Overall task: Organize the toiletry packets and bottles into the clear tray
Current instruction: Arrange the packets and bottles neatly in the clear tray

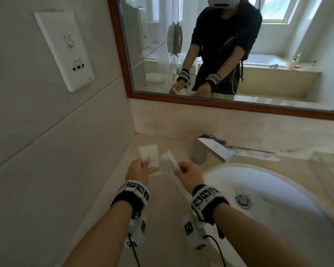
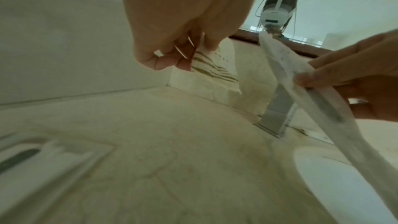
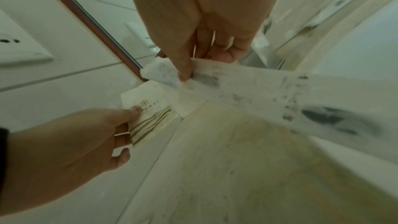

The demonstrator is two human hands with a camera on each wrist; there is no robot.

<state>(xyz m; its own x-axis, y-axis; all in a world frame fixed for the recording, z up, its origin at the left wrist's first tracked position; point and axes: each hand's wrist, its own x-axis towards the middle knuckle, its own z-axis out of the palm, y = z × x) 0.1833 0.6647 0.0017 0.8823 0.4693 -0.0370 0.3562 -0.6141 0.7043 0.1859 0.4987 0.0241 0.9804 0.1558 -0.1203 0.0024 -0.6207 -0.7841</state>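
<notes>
Two packets are held above the beige marble counter [image 1: 168, 209] beside the white basin [image 1: 278, 189]. The left hand [image 1: 138, 170] pinches a cream rectangular packet with gold stripes [image 1: 149, 158], long axis toward the mirror wall. The right hand [image 1: 189, 175] pinches a long white sachet [image 1: 171, 160], perhaps a wrapped toothbrush, running diagonally from wrist to wall.

Your left hand [image 1: 138, 170] covers the cream packet's [image 1: 150, 158] lower corner, the long white packet's [image 3: 269, 89] print blurs beyond reading, and its far end runs off the right wrist view's edge.
</notes>
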